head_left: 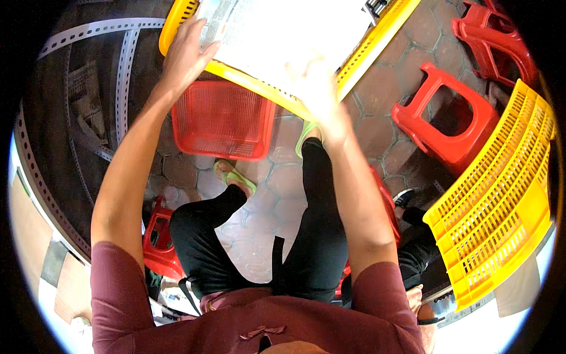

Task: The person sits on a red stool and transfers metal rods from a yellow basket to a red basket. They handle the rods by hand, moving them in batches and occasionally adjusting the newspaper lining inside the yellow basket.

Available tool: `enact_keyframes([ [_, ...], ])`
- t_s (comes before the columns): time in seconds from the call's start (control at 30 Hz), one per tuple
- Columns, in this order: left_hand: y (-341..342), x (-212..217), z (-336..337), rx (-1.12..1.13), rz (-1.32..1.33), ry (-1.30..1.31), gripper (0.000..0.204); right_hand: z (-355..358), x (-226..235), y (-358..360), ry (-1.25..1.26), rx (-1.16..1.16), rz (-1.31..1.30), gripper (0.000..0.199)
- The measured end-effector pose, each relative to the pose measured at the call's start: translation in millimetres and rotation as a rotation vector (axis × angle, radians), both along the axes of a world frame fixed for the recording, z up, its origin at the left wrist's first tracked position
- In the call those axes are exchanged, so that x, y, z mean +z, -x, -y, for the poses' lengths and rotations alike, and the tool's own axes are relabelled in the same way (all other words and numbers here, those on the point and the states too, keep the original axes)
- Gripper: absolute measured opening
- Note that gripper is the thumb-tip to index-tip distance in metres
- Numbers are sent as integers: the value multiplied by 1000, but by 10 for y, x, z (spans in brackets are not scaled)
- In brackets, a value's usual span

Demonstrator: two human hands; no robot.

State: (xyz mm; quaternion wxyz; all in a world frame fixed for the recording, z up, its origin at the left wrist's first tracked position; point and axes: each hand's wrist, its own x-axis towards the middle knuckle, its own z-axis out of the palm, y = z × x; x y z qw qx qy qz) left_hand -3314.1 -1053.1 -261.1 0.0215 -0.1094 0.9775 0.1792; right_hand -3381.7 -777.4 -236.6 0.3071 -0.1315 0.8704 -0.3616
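Note:
A yellow plastic crate (253,88) lies at the top of the view, lined with white sheets (283,35) that are washed out by glare. Fine print shows at the sheets' left side. My left hand (190,53) is at the crate's left corner, its fingers over the rim and the sheet edge, thumb apart. Over the crate's near right corner is my right hand (318,88), bright and blurred, with fingers that look spread. I can make out nothing held in either hand. A small dark object (375,8) sits at the crate's far right side.
Beneath the crate, a red basket (224,121) stands on the tiled floor. Red stools (451,115) are to the right, near a tilted yellow slatted crate (495,200). A perforated metal frame (125,76) rises at left. Another person's shoe (404,197) shows beside my right leg.

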Motion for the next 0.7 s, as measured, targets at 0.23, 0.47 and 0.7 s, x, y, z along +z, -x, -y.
enact_keyframes([
  [0.23, 415, -551, -256, 192, 51, -95, 82, 120, -675, 473, -142, -593, -267, 99],
  [0.47, 315, -436, -334, 85, 19, -414, 99, 348, -1082, 656, 425, -420, -202, 35],
  [0.7, 207, -159, -313, -21, -15, -1056, 98, 974, -325, 457, 885, -169, 1, 24],
])
